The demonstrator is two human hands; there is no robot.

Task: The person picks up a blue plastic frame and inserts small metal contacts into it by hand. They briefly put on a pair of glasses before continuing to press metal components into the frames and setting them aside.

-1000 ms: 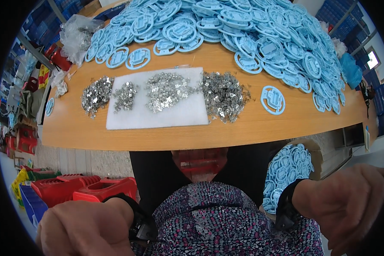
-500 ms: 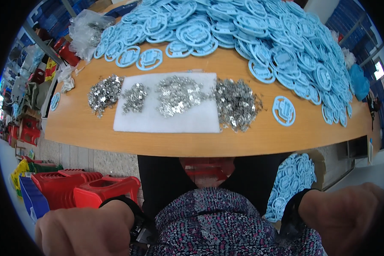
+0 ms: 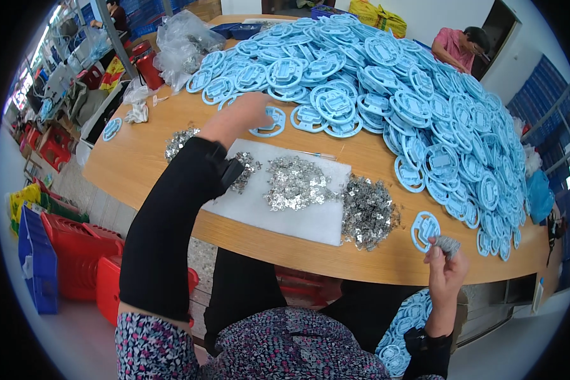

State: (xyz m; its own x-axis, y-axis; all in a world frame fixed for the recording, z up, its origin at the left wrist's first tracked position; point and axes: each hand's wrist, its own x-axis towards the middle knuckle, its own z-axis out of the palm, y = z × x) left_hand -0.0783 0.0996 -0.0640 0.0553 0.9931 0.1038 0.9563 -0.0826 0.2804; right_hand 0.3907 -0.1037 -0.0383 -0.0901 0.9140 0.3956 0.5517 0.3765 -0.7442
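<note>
My left hand (image 3: pixel 249 113) reaches across the table to the near left edge of a heap of light blue round plastic parts (image 3: pixel 386 82). It is over a light blue round part (image 3: pixel 276 124); its fingertips are hidden, so I cannot tell whether they grip anything. Near the table's right front edge, my right hand (image 3: pixel 447 273) pinches a small grey, ridged piece (image 3: pixel 448 246) between thumb and fingers. Just behind that piece lies a single light blue ring-shaped part (image 3: pixel 425 229). Small silver metal pieces (image 3: pixel 297 183) are spread on a white foam sheet (image 3: pixel 278 227).
More metal pieces lie in a dark pile (image 3: pixel 368 212) right of the sheet and a smaller pile (image 3: pixel 180 143) left of it. A clear plastic bag (image 3: pixel 187 47) sits at the back left. Red stools (image 3: pixel 82 253) stand at lower left. Another person (image 3: pixel 460 47) is beyond the heap.
Both hands have come up from beside my lap: the left stretched forward to the heap, the right to the table's right edge with the grey piece. The view has tilted up.
</note>
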